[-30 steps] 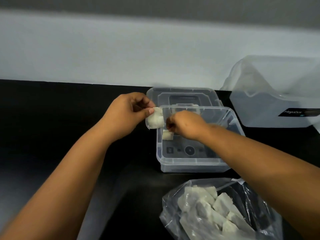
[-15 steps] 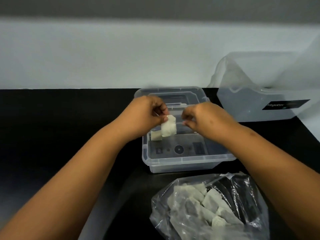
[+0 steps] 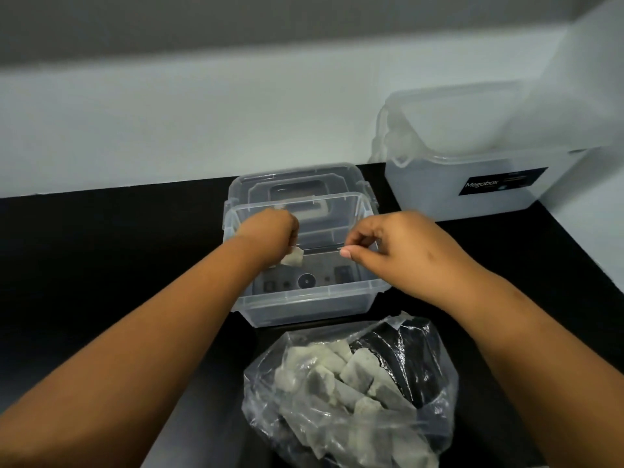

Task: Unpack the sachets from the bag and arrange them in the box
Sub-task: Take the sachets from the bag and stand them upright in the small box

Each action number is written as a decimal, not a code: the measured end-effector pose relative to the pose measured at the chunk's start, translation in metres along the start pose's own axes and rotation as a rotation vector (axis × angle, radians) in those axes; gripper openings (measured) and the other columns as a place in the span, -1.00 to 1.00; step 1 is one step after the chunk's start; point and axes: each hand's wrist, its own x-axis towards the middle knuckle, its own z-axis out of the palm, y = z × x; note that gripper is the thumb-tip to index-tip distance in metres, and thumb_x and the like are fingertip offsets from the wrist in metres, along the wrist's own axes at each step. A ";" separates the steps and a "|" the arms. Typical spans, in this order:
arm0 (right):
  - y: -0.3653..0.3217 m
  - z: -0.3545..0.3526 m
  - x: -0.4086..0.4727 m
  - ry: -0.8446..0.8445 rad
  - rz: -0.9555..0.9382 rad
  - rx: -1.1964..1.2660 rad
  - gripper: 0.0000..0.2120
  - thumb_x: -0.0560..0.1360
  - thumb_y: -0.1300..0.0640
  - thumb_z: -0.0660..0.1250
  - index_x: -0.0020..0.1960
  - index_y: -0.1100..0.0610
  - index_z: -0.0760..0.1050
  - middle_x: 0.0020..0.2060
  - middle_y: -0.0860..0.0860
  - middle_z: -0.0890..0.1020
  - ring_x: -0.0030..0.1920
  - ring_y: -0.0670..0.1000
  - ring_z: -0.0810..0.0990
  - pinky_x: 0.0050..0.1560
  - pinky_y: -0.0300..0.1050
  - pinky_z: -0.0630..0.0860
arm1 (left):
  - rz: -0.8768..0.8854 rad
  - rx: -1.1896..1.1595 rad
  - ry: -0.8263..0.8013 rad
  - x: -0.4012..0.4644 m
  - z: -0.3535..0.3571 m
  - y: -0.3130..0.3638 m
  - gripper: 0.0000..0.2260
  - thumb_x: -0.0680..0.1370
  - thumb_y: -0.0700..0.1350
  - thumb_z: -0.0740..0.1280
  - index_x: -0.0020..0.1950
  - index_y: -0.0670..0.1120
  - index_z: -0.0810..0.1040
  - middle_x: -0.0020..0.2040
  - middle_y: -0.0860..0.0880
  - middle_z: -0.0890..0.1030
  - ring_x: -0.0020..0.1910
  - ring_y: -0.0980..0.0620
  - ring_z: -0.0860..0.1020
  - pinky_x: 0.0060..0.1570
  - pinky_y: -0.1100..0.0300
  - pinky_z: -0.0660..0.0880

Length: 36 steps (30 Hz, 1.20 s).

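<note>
A clear plastic box (image 3: 304, 300) stands open on the black counter. My left hand (image 3: 270, 234) reaches down inside it at the left, fingers curled, gripping a white sachet (image 3: 294, 257) that pokes out just below the fist. Any other sachet in that corner is hidden by the hand. My right hand (image 3: 388, 246) hovers over the box's right side with loosely curled fingers and nothing visible between them. In front of the box lies a crumpled clear bag (image 3: 425, 352), open at the top, holding several white sachets (image 3: 358, 369).
The box's clear lid (image 3: 297, 182) lies flat just behind it, against the white wall. A larger translucent container with a dark "Megabox" label (image 3: 499, 185) stands at the back right. Bare black counter (image 3: 101, 248) stretches to the left.
My left hand has carried the sachet from above the box's rim down into the box at the left. My right hand has let go and drawn off to the right.
</note>
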 end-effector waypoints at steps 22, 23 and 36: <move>0.013 0.003 -0.054 -0.140 0.000 0.282 -0.89 0.47 -0.07 0.38 -0.09 -0.08 0.64 -0.27 -0.33 0.61 -0.38 -0.14 0.55 -0.35 -0.32 0.47 | -0.149 -0.173 0.250 -0.052 -0.033 0.015 -0.79 0.50 -0.14 0.42 0.12 -0.12 0.58 0.01 -0.09 0.65 -0.02 -0.07 0.60 0.04 0.06 0.54; 0.014 0.006 -0.056 -0.167 0.010 0.288 -0.91 0.47 -0.06 0.39 -0.09 -0.07 0.64 -0.25 -0.33 0.61 -0.35 -0.16 0.56 -0.33 -0.34 0.47 | -0.123 -0.212 0.295 -0.063 -0.036 0.022 -0.80 0.50 -0.12 0.42 0.10 -0.12 0.59 -0.02 -0.04 0.65 -0.07 -0.03 0.60 -0.01 0.12 0.53; 0.050 0.091 -0.071 -0.382 0.240 0.101 -0.82 0.48 0.00 0.41 0.01 0.08 0.61 -0.18 -0.07 0.65 -0.28 -0.12 0.57 -0.07 -0.24 0.48 | 0.018 -0.421 0.155 -0.151 0.029 0.079 -0.93 0.46 -0.02 0.45 -0.11 0.03 0.61 -0.29 0.19 0.54 -0.33 0.25 0.50 -0.27 0.33 0.42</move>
